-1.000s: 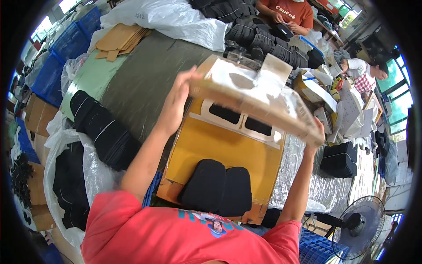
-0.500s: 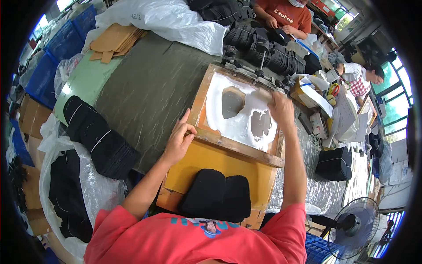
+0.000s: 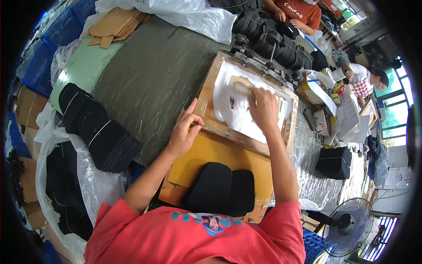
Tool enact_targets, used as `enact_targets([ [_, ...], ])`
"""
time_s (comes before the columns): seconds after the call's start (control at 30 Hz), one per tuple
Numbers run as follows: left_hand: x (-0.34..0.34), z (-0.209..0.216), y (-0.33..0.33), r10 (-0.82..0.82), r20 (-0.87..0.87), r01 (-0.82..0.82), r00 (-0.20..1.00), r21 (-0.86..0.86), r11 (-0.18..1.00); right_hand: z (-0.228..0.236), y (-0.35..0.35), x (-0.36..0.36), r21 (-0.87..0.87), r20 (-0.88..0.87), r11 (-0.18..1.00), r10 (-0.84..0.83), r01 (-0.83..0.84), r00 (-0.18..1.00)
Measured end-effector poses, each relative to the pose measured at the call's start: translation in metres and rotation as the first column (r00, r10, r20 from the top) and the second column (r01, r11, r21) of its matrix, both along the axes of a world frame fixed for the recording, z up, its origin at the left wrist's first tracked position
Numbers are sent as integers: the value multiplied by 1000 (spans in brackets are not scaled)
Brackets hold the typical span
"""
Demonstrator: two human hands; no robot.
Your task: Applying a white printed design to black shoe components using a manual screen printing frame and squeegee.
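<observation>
Dark grey desk [image 3: 145, 75] fills middle; white wall [image 3: 399, 157] and windows [image 3: 392, 115] at right. Red shirt [image 3: 171, 237] on person carries lettering and small picture. Clear bag [image 3: 97, 176] left of desk holds black pieces [image 3: 66, 187]. Wooden frame [image 3: 237, 139], white paste [image 3: 223, 97] spread inside, lies over far part of yellow board [image 3: 189, 167]; black pads [image 3: 212, 187] rest at board's near edge. Co-worker's rust shirt [image 3: 310, 18] bears pale lettering. Left hand [image 3: 184, 132] touches frame's near-left corner, fingers bent; cannot tell if they clamp it. Right hand [image 3: 265, 110]: fingers clamped on blurred beige tool [image 3: 241, 89] over paste.

From my head the fisheye faced down toward twelve o'clock, my shirt [image 3: 176, 237] close at six, my fingers [image 3: 194, 118] mid-view.
</observation>
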State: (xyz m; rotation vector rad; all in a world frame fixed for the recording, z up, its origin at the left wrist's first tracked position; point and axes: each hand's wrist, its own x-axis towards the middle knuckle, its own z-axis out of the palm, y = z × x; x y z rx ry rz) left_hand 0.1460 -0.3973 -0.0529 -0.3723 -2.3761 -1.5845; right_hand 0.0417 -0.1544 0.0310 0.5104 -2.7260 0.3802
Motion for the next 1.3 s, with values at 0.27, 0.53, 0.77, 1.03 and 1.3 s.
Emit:
enact_targets([
  [0.27,0,13,4,-27,25,24,999,97,995,28,88,-1,-63,-3,997,-45,44,999],
  [0.53,2,4,-2,-1,65,-6,998,108,994,-3,92,74,-46,26,994,-98,99,995],
  [0.77,3,14,4,-39,138,22,990,119,993,23,100,14,-77,-47,992,-102,99,994],
  [1.03,0,38,1,-135,109,60,985,516,854,64,131,-59,-16,-307,995,-95,95,947],
  [1.3,-57,146,22,5,-242,81,970,344,935,47,274,46,-286,-47,935,-233,210,971],
])
